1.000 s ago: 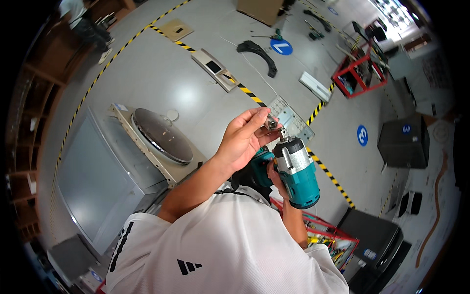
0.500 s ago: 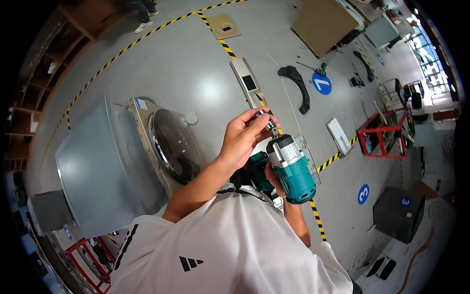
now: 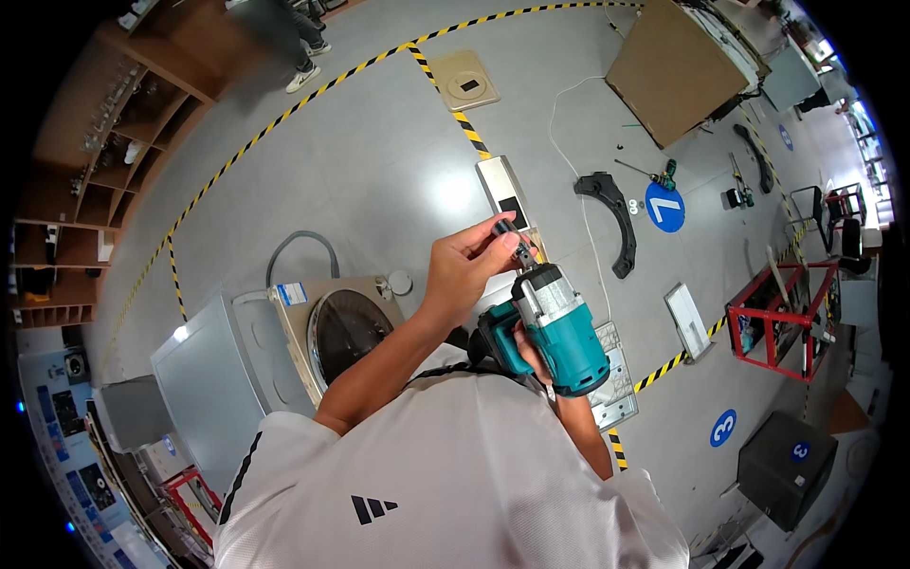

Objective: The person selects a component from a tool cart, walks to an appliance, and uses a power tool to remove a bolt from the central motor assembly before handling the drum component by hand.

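Observation:
My right hand (image 3: 530,355) is wrapped round the grip of a teal and black cordless impact wrench (image 3: 569,349). The tool points away from me, its silver nose toward the far side. At its tip, my left hand (image 3: 462,273) pinches a small metal socket (image 3: 506,229) between thumb and fingers. The socket lines up with the drive end; whether it is fully seated cannot be made out. Most of my right hand is hidden behind the tool body.
To my left a washing machine (image 3: 207,365) with a round door (image 3: 349,327) stands close. On the floor lie a long pale panel (image 3: 498,180), a curved black part (image 3: 616,220), a white bar (image 3: 687,321) and a screwdriver (image 3: 667,175). A red cart (image 3: 773,365) stands right; someone's shoes (image 3: 303,78) show far off.
The view has shifted, so the floor items and washing machine sit differently in it. The socket appears tilted a little differently in my left fingers; my right hand keeps its grip.

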The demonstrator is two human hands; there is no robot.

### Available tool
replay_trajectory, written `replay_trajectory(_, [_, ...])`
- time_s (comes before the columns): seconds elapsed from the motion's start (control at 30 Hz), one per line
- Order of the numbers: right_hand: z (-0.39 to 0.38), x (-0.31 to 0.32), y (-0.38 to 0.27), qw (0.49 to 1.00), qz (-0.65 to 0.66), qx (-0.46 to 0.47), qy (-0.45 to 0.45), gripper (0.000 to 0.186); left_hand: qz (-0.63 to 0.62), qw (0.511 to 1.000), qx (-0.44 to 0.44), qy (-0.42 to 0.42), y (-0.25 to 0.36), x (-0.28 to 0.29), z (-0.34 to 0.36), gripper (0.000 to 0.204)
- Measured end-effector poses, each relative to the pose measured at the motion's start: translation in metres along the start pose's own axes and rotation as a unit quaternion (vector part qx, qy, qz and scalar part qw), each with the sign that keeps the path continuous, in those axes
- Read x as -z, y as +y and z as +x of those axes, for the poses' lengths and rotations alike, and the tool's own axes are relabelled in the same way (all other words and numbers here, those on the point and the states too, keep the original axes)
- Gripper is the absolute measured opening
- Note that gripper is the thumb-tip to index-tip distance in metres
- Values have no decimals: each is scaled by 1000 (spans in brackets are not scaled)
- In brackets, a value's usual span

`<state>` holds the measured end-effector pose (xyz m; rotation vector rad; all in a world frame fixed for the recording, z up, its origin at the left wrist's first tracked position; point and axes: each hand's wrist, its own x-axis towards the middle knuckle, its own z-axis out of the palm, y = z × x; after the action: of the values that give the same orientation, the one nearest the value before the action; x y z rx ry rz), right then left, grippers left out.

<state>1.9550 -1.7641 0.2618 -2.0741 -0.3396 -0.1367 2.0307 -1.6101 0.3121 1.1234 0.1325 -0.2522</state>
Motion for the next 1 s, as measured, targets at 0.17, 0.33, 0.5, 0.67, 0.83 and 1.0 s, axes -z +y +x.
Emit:
replay_trajectory(0.17, [61,-10,51,967,-217,131,-17,11,9,1000,29,-8,16,16,77,42])
replay_trajectory(0.33, [148,-23,79,968,-232,83,-56,13,-19,998,48,-41,32,46,175,39])
replay_trajectory(0.5, [254,-41,86,968,-244,62,-28,24,-34,999,28,-28,79,70,273,35])
replay_trajectory(0.67, [359,-60,90,972,-205,104,-54,21,1,999,43,-24,139,101,362,36])
replay_trajectory(0.83, [432,-72,103,991,0,-77,-112,20,-46,994,82,-51,169,125,432,18])
replay_trajectory(1.0, [509,-77,140,993,33,-16,-108,17,-250,956,145,-42,191,108,522,35])
